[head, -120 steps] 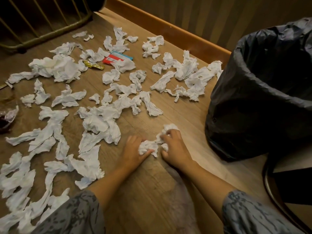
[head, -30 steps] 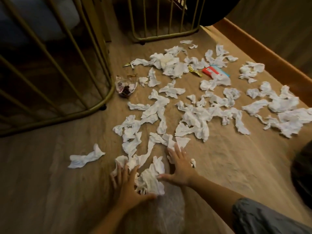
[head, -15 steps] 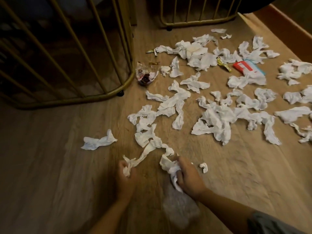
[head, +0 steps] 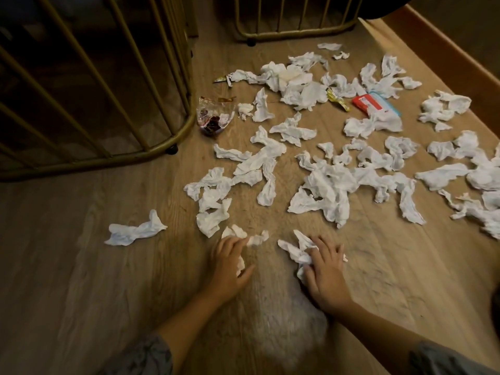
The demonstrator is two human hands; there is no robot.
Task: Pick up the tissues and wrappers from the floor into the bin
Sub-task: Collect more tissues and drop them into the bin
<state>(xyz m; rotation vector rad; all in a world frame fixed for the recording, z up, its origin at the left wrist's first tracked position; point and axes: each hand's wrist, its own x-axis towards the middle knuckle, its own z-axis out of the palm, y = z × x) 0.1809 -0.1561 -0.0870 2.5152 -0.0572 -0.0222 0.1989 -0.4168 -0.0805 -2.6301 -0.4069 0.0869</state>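
Crumpled white tissues [head: 327, 190] lie scattered over the wooden floor, mostly ahead and to the right. My left hand [head: 230, 266] lies low on the floor, fingers curled over small tissue scraps [head: 257, 239], some white showing under the palm. My right hand [head: 324, 269] presses on a crumpled tissue [head: 293, 250] and closes around it. Wrappers lie farther off: a red and blue one [head: 373, 104], a yellow one [head: 336, 100] and a clear plastic one with dark contents [head: 213, 117]. The bin is out of view.
A lone tissue [head: 135, 230] lies apart at the left. Gold metal railings stand at the left [head: 173, 139] and at the back [head: 297, 32]. A wooden skirting board [head: 446, 50] runs along the right. A small gold wrapper [head: 223, 78] lies near the back tissues.
The view has turned left, away from the bin seen four seconds ago. Both hands have gathered tissues toward me, and they now sit flatter and wider apart than half a second ago.
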